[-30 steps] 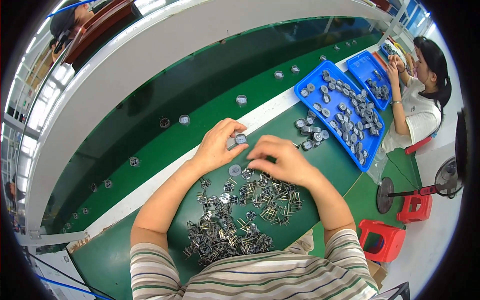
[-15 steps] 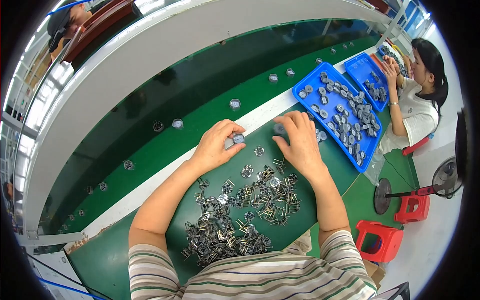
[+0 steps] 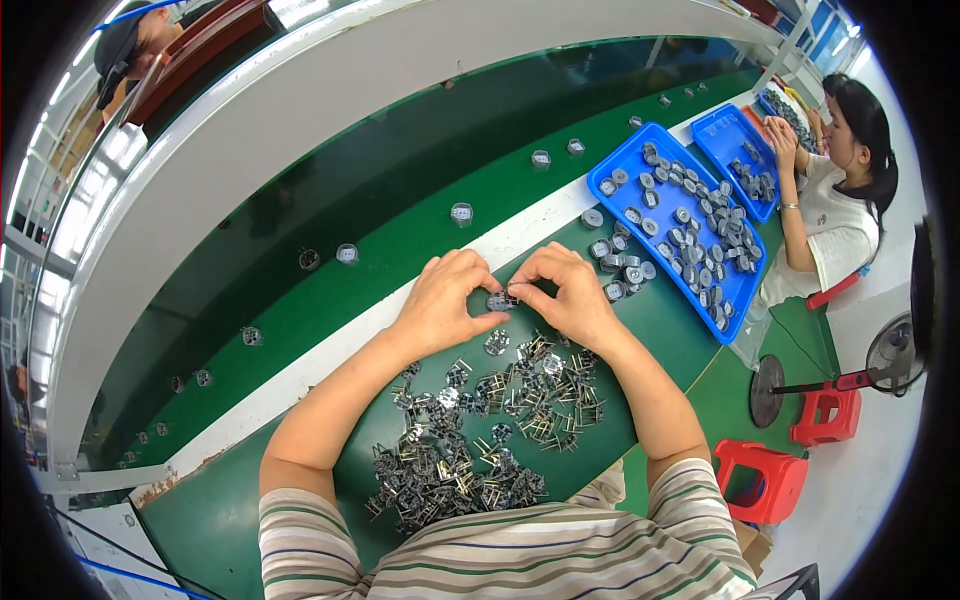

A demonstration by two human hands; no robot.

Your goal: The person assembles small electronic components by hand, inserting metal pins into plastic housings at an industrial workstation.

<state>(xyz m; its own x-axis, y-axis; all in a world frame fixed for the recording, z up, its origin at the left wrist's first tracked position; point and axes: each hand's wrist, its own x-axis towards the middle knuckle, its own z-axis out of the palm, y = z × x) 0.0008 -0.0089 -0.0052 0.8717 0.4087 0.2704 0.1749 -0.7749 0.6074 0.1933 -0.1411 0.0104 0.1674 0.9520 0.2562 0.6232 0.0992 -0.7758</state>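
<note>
Above the green bench, my left hand grips a small grey plastic housing between thumb and fingers. My right hand pinches a small pronged metal part against the housing; the fingertips partly cover it. Just below my hands lies one loose round metal part. A heap of such parts with long thin pins spreads toward my body. Grey round housings sit in a loose cluster to the right of my right hand.
A blue tray of grey housings stands at the right, with a second blue tray beyond it. Past the white ledge, a green conveyor carries spaced small pieces. A co-worker sits at the far right, near red stools.
My right hand has moved left to meet the left hand and has taken up the loose metal part from the bench. The conveyor pieces have shifted slightly left.
</note>
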